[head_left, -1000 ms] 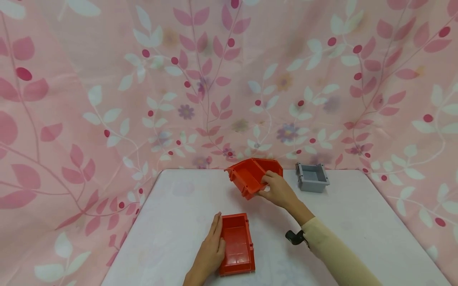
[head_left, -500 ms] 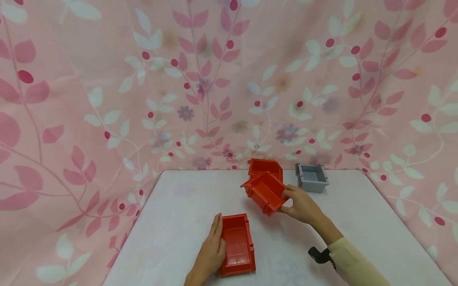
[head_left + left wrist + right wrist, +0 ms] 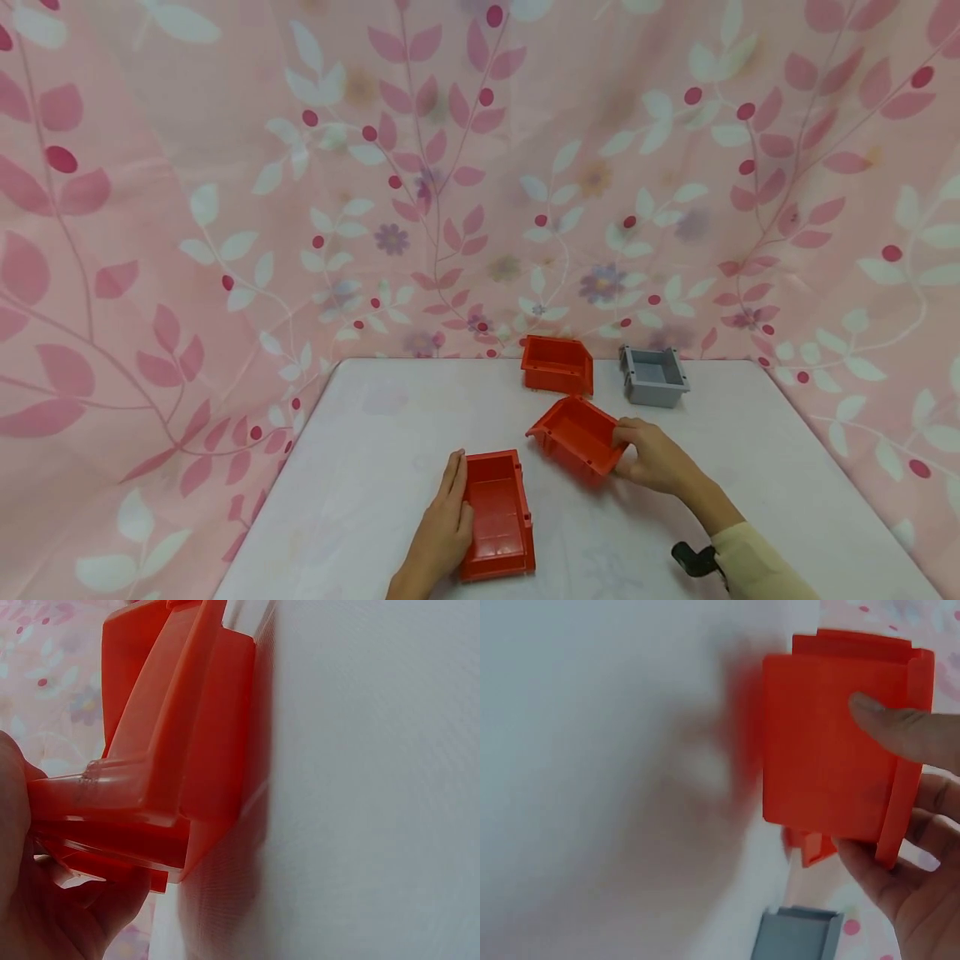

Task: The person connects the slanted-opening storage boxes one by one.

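Observation:
Near the front of the table stands a red plastic storage bin (image 3: 497, 521), its long side upright to me. My left hand (image 3: 437, 527) grips its left wall, fingers along the outside and thumb over the rim. The left wrist view shows this bin (image 3: 217, 735) close up. Farther right, my right hand (image 3: 654, 457) pinches a second red bin (image 3: 577, 435) by its right end, holding it tilted above the table. In the right wrist view the thumb lies flat on an outer wall of that bin (image 3: 821, 750), with the fingers behind.
A third red bin (image 3: 557, 379) sits at the back of the white-covered table (image 3: 360, 500). To its right stands a smaller grey bin (image 3: 654, 393). A pink floral curtain (image 3: 450, 167) hangs behind. A black device (image 3: 696, 560) is on the right wrist.
My right hand has carried the second red bin away from the third one at the back, toward me and to the right. The left hand and its bin have stayed put.

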{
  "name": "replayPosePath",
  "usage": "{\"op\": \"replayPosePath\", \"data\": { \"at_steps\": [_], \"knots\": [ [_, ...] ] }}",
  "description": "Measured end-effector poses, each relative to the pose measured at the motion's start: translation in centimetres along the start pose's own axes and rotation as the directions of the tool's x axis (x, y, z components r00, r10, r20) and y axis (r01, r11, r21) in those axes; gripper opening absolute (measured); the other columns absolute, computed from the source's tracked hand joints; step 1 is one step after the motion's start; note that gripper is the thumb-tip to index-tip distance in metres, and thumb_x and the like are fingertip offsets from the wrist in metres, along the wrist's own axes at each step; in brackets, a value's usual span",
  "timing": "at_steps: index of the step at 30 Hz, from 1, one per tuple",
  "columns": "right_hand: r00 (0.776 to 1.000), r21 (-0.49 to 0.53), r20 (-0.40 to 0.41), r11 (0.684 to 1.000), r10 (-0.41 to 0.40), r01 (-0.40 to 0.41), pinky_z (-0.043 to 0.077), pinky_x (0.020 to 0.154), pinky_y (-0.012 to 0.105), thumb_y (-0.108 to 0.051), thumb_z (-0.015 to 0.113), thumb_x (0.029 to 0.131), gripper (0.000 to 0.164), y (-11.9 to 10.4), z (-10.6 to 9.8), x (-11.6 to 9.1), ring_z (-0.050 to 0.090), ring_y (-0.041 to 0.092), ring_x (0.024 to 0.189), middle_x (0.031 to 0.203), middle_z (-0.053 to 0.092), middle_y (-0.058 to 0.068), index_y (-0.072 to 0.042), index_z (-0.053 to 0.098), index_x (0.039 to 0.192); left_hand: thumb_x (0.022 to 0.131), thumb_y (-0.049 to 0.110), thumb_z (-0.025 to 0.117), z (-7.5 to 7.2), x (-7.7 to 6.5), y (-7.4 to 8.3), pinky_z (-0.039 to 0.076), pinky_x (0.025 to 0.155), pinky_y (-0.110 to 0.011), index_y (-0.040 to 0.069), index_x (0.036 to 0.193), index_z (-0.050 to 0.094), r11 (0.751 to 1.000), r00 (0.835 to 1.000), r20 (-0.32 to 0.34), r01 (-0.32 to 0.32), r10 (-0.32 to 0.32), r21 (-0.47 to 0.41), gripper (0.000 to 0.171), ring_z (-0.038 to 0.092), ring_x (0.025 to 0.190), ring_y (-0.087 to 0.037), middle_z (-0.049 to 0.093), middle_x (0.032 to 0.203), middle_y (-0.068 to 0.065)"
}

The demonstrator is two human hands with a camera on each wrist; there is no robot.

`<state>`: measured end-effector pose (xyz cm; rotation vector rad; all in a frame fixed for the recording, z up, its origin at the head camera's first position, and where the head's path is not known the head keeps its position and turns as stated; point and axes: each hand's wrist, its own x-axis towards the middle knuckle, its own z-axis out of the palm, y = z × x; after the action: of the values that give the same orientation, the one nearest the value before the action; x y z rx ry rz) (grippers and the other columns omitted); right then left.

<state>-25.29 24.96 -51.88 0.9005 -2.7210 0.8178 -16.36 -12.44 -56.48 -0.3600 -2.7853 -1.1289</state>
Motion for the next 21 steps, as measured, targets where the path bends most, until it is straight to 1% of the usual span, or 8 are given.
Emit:
{"op": "replayPosePath", "data": {
  "at_steps": [5, 8, 10, 12, 14, 16, 18, 21],
  "knots": [
    [0.999, 0.036, 0.03, 0.999, 0.009, -0.01, 0.061, 0.083, 0.051, 0.008, 0.075, 0.077, 0.026, 1.2, 0.0, -0.6, 0.062, 0.023, 0.095, 0.097, 0.068, -0.002, -0.014, 0.069, 0.09, 0.103, 0.007, 0.052, 0.0, 0.0, 0.1, 0.037, 0.112, -0.048, 0.001, 0.165, 0.022, 1.0, 1.0, -0.004, 0.0, 0.0, -0.005, 0.069, 0.025, 0.153, -0.027, 0.013, 0.173, -0.008],
    [0.999, 0.038, 0.039, 0.998, 0.038, -0.04, 0.058, 0.089, 0.054, 0.013, 0.065, 0.077, 0.033, 1.7, 0.0, -0.8, 0.061, 0.028, 0.104, 0.105, 0.069, 0.001, -0.016, 0.071, 0.091, 0.103, 0.007, 0.052, 0.0, 0.0, 0.0, 0.036, 0.112, -0.048, 0.001, 0.165, 0.022, 1.0, 1.0, -0.01, -0.004, 0.004, -0.011, 0.068, 0.025, 0.153, -0.027, 0.014, 0.172, -0.008],
    [0.998, 0.052, 0.03, 0.997, 0.053, -0.055, 0.056, 0.092, 0.058, 0.017, 0.058, 0.075, 0.039, 1.9, 0.0, -0.8, 0.059, 0.034, 0.111, 0.11, 0.07, 0.004, -0.016, 0.072, 0.092, 0.103, 0.007, 0.052, 0.1, 0.0, 0.0, 0.036, 0.112, -0.048, 0.001, 0.165, 0.022, 1.0, 1.0, -0.013, -0.006, 0.006, -0.011, 0.069, 0.024, 0.154, -0.027, 0.013, 0.172, -0.008],
    [0.997, 0.054, -0.007, 0.996, 0.077, -0.077, 0.055, 0.093, 0.061, 0.019, 0.053, 0.075, 0.042, 1.7, 0.1, -0.8, 0.056, 0.038, 0.117, 0.114, 0.071, 0.007, -0.015, 0.073, 0.092, 0.103, 0.007, 0.053, 0.1, 0.0, 0.0, 0.036, 0.112, -0.047, 0.001, 0.165, 0.022, 1.0, 1.0, -0.015, -0.005, 0.005, -0.007, 0.069, 0.024, 0.154, -0.027, 0.013, 0.173, -0.008],
    [0.99, 0.045, -0.075, 0.992, 0.117, -0.114, 0.055, 0.092, 0.061, 0.017, 0.055, 0.079, 0.038, 1.1, 0.3, -0.8, 0.055, 0.039, 0.12, 0.115, 0.071, 0.009, -0.011, 0.075, 0.095, 0.103, 0.006, 0.052, 0.2, 0.0, 0.0, 0.036, 0.112, -0.047, 0.001, 0.165, 0.022, 1.0, 1.0, -0.014, -0.002, 0.002, -0.007, 0.069, 0.024, 0.154, -0.027, 0.013, 0.173, -0.007],
    [0.977, 0.029, -0.157, 0.989, 0.147, -0.144, 0.057, 0.09, 0.059, 0.013, 0.06, 0.083, 0.031, 0.0, 0.7, -0.6, 0.055, 0.037, 0.118, 0.115, 0.071, 0.01, -0.008, 0.075, 0.099, 0.103, 0.006, 0.051, 0.2, -0.1, 0.0, 0.035, 0.113, -0.047, 0.002, 0.165, 0.022, 1.0, 1.0, -0.01, 0.001, -0.001, -0.008, 0.068, 0.024, 0.154, -0.027, 0.012, 0.173, -0.007],
    [0.963, 0.004, -0.226, 0.989, 0.145, -0.148, 0.06, 0.084, 0.055, 0.008, 0.067, 0.084, 0.025, -1.4, 1.2, -0.4, 0.057, 0.034, 0.113, 0.113, 0.071, 0.01, -0.006, 0.076, 0.103, 0.103, 0.006, 0.051, 0.2, -0.1, 0.0, 0.035, 0.113, -0.047, 0.002, 0.165, 0.022, 1.0, 1.0, -0.009, 0.002, -0.002, -0.01, 0.068, 0.023, 0.154, -0.026, 0.012, 0.173, -0.006],
    [0.962, -0.037, -0.25, 0.992, 0.106, -0.119, 0.062, 0.078, 0.049, 0.0, 0.072, 0.085, 0.023, -3.5, 2.0, 0.3, 0.06, 0.03, 0.106, 0.111, 0.071, 0.009, -0.005, 0.075, 0.107, 0.103, 0.006, 0.051, 0.1, 0.1, 0.0, 0.035, 0.113, -0.047, 0.002, 0.165, 0.022, 1.0, 1.0, -0.016, -0.002, 0.002, -0.008, 0.068, 0.023, 0.154, -0.027, 0.013, 0.173, -0.007]
  ]
}}
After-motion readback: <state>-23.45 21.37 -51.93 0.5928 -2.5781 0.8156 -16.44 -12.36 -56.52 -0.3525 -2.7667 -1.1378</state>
